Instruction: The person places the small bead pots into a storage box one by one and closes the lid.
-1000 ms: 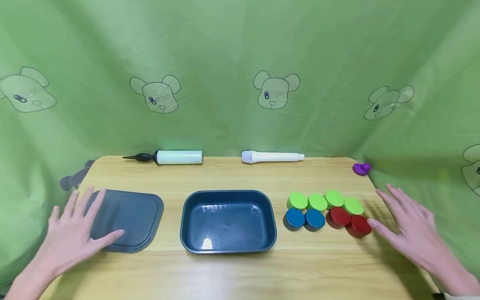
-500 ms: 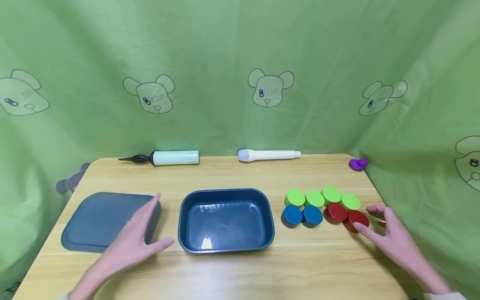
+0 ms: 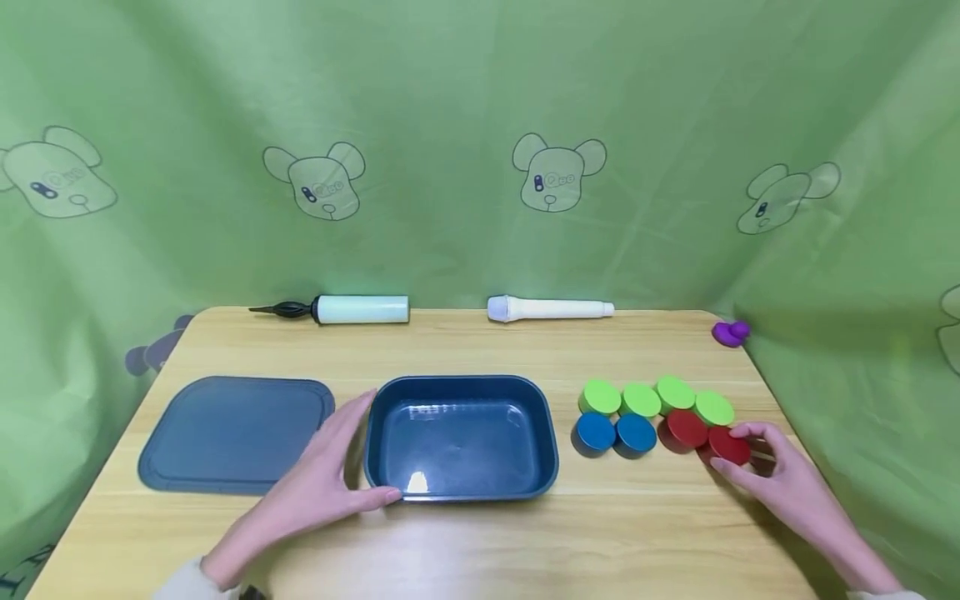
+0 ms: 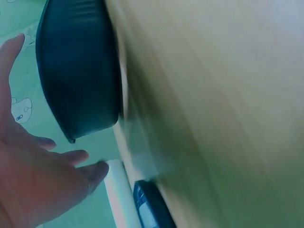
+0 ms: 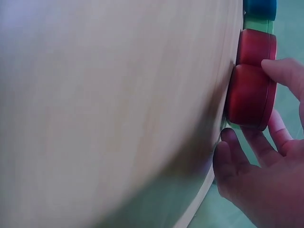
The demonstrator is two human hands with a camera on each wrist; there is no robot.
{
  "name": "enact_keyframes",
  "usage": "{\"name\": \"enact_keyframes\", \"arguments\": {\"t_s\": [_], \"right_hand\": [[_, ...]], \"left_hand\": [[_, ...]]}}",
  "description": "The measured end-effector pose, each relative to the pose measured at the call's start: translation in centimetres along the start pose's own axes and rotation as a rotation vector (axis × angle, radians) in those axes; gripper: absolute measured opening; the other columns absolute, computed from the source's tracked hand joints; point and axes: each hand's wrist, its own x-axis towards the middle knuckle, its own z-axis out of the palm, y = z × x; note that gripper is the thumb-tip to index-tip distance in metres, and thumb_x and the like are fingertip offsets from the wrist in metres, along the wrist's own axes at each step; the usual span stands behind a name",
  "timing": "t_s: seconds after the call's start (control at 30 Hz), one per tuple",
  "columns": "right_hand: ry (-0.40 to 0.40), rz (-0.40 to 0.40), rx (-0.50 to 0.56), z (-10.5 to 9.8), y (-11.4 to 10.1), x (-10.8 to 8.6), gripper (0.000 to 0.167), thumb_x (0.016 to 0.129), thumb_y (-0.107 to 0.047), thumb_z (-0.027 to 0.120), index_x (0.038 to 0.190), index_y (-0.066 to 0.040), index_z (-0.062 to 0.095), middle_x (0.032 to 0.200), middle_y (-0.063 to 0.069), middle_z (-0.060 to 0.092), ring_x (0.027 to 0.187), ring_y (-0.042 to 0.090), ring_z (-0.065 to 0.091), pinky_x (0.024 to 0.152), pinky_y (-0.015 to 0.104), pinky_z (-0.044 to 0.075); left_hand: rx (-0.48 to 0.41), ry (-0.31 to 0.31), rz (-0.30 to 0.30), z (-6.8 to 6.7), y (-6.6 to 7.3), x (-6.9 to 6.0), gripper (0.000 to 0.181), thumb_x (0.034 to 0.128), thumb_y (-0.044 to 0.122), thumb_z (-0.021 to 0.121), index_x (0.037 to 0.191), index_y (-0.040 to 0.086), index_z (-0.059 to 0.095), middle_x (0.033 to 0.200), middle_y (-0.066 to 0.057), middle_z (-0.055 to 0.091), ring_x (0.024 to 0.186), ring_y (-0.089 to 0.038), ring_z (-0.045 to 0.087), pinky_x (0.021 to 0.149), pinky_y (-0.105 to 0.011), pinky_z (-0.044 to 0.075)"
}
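Note:
A dark blue rectangular box [image 3: 461, 433] sits on the table with its top open. Around its left end is my left hand [image 3: 322, 475], thumb near the front rim and fingers by the back left corner; the left wrist view shows the hand [image 4: 42, 175] beside the box [image 4: 80, 66] with a gap between. At the right, my right hand [image 3: 787, 492] holds the outer red round tin [image 3: 729, 447] between thumb and fingers. In the right wrist view its thumb lies against the tin's [image 5: 249, 97] lid edge. Another red tin [image 3: 684, 431] touches it.
Several green-topped tins [image 3: 640, 400] and two blue tins [image 3: 595, 433] cluster beside the red ones. A flat blue lid [image 3: 232, 433] lies left of the box. Along the back edge lie a hand pump [image 3: 362, 309], a white microphone-like stick [image 3: 551, 309] and a purple knobbed piece [image 3: 731, 333].
My left hand has moved right from over the lid to the box's left end. My right hand has moved left and closed its fingers around the outer red tin. The tins stay in their group.

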Motion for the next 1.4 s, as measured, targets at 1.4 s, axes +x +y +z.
{"name": "enact_keyframes", "arguments": {"t_s": [1.4], "right_hand": [[0.121, 0.023, -0.041, 0.6, -9.8, -1.9, 0.049, 0.093, -0.024, 0.091, 0.132, -0.010, 0.065, 0.117, 0.009, 0.069, 0.090, 0.005, 0.058, 0.070, 0.019, 0.047]], "left_hand": [[-0.214, -0.162, -0.054, 1.0, -0.8, 1.4, 0.136, 0.0874, 0.057, 0.090, 0.175, 0.033, -0.010, 0.179, -0.019, 0.014, 0.159, -0.042, 0.026, 0.116, -0.068, 0.036]]}}
